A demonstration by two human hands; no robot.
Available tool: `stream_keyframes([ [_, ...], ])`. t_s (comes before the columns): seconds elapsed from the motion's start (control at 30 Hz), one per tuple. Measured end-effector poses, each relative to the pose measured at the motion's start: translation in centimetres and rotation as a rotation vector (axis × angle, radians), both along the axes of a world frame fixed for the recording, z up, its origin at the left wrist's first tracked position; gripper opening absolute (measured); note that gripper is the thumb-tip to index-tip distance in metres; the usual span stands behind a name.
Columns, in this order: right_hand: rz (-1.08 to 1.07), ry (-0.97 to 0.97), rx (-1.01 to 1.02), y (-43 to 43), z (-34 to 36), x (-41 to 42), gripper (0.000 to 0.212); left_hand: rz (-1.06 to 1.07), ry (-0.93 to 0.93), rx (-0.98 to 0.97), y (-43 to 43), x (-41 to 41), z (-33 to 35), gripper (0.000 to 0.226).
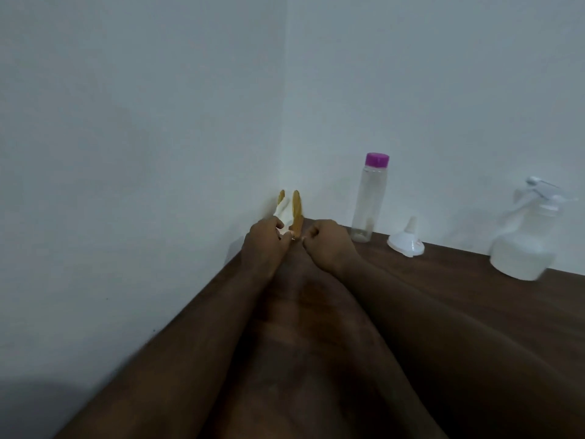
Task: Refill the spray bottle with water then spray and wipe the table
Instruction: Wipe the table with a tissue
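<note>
- Table (443, 312), dark wood, is sitting in a pale wall corner
- Spray bottle (527, 239), white plastic, is standing far right, well apart from both hands; probably light now, heavier once filled, its neck under the trigger is looking like the surest hold
- Water bottle (368, 201), clear with a purple cap, is standing upright by the wall
- Left hand (264, 239) is pinching a soft, limp white-and-yellow cloth (286, 213)
- Right hand (326, 245) is curling just beside the cloth; I cannot tell whether it is gripping
- Funnel (405, 242), white, is resting spout-up between the bottles
</note>
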State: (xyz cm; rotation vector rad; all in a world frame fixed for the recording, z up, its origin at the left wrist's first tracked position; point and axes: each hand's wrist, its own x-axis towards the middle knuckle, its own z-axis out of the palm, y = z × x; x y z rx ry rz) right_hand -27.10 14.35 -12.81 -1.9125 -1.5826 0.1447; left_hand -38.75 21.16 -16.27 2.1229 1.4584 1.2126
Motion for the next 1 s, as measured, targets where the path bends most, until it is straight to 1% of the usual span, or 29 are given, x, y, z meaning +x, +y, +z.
stream_keyframes([
  [0.1,-0.023,0.128,0.0,3.4,-0.2,0.0,0.014,0.01,0.095,0.035,2.0,0.4,0.0,0.038],
  [0.2,-0.014,0.183,-0.01,6.0,-0.6,0.1,0.019,0.04,0.184,0.083,3.2,1.3,0.3,0.04],
  [0.33,-0.075,0.23,0.0,9.0,-1.5,0.7,0.019,0.092,0.232,0.114,4.8,2.3,0.4,0.031],
  [0.4,-0.108,0.246,-0.022,10.0,-2.0,0.9,0.024,0.123,0.203,0.127,5.5,2.4,0.0,0.029],
  [0.47,-0.11,0.284,-0.02,10.6,-2.3,0.9,0.031,0.129,0.126,0.122,6.1,2.2,-0.4,0.031],
  [0.53,-0.107,0.302,0.013,10.8,-2.5,0.6,0.043,0.085,0.026,0.087,6.5,1.6,-0.7,0.029],
  [0.57,-0.101,0.318,0.035,10.8,-2.6,0.6,0.044,0.056,-0.014,0.07,6.6,1.3,-0.7,0.028],
  [0.67,-0.037,0.359,0.07,11.0,-2.7,0.4,0.029,-0.008,-0.106,0.028,6.7,0.6,-0.9,0.024],
  [0.7,-0.014,0.345,0.064,11.1,-2.7,0.4,0.026,-0.023,-0.124,0.013,6.8,0.5,-0.9,0.023],
  [0.77,0.004,0.29,0.052,11.1,-2.7,0.2,0.027,-0.047,-0.136,-0.01,7.0,0.3,-1.0,0.021],
  [0.87,-0.019,0.214,0.077,11.0,-2.5,0.1,0.02,-0.045,-0.142,-0.019,7.1,0.2,-1.0,0.023],
  [0.9,-0.039,0.214,0.089,11.0,-2.4,0.1,0.019,-0.03,-0.141,-0.012,7.0,0.3,-1.0,0.023],
  [1.0,-0.088,0.277,0.117,10.6,-2.2,0.4,0.031,0.033,-0.136,0.018,6.8,0.6,-0.8,0.023],
])
